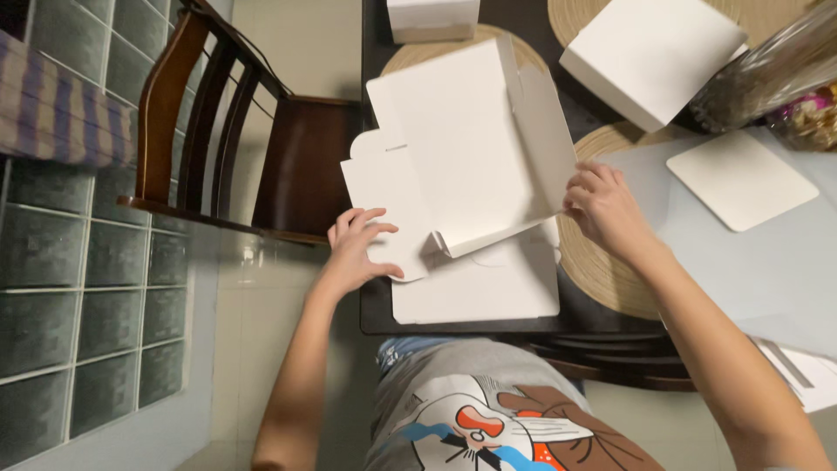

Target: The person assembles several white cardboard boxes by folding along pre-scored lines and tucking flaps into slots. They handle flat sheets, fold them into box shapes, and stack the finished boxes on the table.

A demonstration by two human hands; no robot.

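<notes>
I pin the side flap with my flat, spread left hand [357, 249], right hand [602, 205] pinching the box [462, 148] wall; keep creases square while folding.

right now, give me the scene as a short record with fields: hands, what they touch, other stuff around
left hand: fingers spread, pressing a side flap of the flat box
right hand: gripping the box's right edge, where a panel is folded up
under the box: another flat blank on the dark table
nearby: folded box, white card, woven mat, plastic bag
left of table: wooden chair
</notes>
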